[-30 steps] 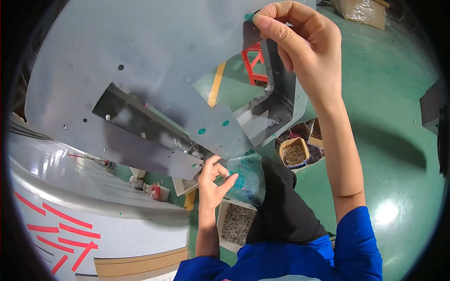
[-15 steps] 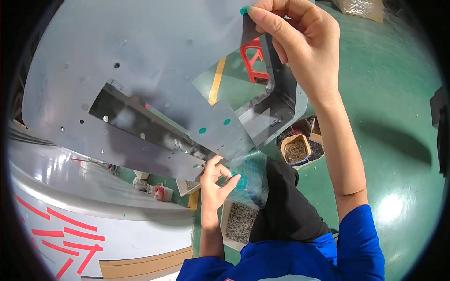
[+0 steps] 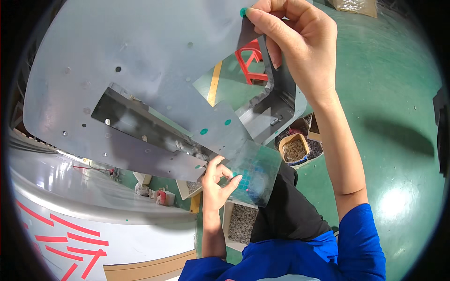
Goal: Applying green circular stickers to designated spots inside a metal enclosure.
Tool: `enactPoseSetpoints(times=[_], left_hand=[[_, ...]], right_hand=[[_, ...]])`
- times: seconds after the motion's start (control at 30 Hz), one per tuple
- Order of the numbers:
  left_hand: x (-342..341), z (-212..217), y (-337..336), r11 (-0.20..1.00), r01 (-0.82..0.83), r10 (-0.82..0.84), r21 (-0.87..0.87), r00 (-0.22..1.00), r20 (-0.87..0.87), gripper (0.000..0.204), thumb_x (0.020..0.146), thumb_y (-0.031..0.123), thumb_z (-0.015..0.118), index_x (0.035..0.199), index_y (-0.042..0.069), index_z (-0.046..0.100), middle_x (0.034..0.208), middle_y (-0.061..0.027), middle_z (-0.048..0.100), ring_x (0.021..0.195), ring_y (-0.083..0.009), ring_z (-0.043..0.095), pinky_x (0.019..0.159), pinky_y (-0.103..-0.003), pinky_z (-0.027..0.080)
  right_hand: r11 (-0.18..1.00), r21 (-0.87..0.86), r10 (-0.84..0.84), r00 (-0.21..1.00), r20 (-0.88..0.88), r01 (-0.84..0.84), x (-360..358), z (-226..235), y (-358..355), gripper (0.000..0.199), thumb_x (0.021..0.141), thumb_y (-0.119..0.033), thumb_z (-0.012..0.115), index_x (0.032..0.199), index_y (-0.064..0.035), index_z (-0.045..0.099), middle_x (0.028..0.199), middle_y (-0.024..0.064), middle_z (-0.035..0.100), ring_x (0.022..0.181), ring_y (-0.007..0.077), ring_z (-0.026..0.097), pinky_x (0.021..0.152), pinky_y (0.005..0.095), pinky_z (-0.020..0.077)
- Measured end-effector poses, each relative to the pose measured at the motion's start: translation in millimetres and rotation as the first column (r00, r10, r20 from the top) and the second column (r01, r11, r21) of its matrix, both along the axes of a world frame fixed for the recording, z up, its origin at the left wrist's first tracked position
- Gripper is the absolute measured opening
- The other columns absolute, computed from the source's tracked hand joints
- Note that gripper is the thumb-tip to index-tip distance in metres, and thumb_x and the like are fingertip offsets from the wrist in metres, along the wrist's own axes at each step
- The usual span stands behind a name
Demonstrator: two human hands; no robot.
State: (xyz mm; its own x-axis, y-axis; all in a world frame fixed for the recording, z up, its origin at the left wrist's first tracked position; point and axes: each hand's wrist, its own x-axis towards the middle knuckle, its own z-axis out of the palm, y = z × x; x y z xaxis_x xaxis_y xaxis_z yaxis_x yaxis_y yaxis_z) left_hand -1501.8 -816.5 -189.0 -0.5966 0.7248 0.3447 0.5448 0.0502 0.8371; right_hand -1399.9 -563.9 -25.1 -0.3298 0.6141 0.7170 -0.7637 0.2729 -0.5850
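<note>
A large grey sheet-metal panel (image 3: 154, 33) with holes and a long cut-out fills the upper left. My right hand (image 3: 300, 42) is at its upper right edge, thumb and forefinger pinched at a green round sticker (image 3: 243, 12) that lies against the panel. Lower down, my left hand (image 3: 216, 185) grips a clear sheet (image 3: 262, 175) carrying rows of small green dots, beside the panel's lower corner. Two green round stickers (image 3: 204, 131) sit on the panel's middle strip, and a smaller one lies near my left fingertips. The back of my right fingers hides part of the edge.
A red plastic stool (image 3: 253, 76) shows through the panel's gap. Boxes of small metal parts (image 3: 294, 149) stand on the green floor, with another box (image 3: 243, 222) by my legs. At lower left, a white surface bears red tape strips (image 3: 88, 239).
The clear sheet in my left hand has swung out flatter and to the right. My right hand stays at the green sticker, and the view has shifted slightly.
</note>
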Motion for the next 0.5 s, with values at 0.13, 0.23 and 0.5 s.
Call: enactPoseSetpoints(times=[0.13, 0.23, 0.5], left_hand=[[0, 0, 1, 1.000, 0.007, -0.007, -0.017, 1.000, -0.003, 0.059, 0.071, -0.001, 0.074, 0.122, -0.003, 0.044, 0.065, -0.0028, 0.056, 0.062, -0.0083, 0.053, 0.064, -0.024, 0.045], [1, 0, 1, 1.000, 0.015, -0.014, -0.011, 0.998, 0.054, 0.062, 0.070, -0.001, 0.074, 0.123, -0.004, 0.043, 0.069, -0.0017, 0.054, 0.066, -0.0073, 0.052, 0.065, -0.022, 0.043], [-1, 1, 6, 0.999, 0.036, -0.036, -0.003, 0.999, -0.029, 0.059, 0.071, 0.000, 0.073, 0.122, -0.003, 0.044, 0.066, -0.0026, 0.056, 0.062, -0.0086, 0.053, 0.063, -0.023, 0.044]], right_hand=[[0.999, -0.011, -0.030, 1.000, 0.009, 0.030, 2, 1, -1, 0.012, 0.088, -0.006, 0.062, 0.084, 0.0045, 0.059, 0.057, -0.0005, 0.054, 0.042, 0.0024, 0.044, 0.037, 0.0173, 0.0324], [0.999, -0.011, -0.044, 0.999, 0.021, 0.044, 4, 2, -1, 0.012, 0.087, -0.006, 0.063, 0.083, 0.0043, 0.058, 0.056, -0.0003, 0.054, 0.042, 0.0024, 0.044, 0.038, 0.0172, 0.0326], [0.923, 0.059, -0.382, 0.924, 0.001, 0.381, 14, 13, 8, 0.017, 0.083, -0.007, 0.068, 0.079, 0.0019, 0.055, 0.060, 0.0030, 0.058, 0.045, 0.0037, 0.049, 0.038, 0.0166, 0.0359]])
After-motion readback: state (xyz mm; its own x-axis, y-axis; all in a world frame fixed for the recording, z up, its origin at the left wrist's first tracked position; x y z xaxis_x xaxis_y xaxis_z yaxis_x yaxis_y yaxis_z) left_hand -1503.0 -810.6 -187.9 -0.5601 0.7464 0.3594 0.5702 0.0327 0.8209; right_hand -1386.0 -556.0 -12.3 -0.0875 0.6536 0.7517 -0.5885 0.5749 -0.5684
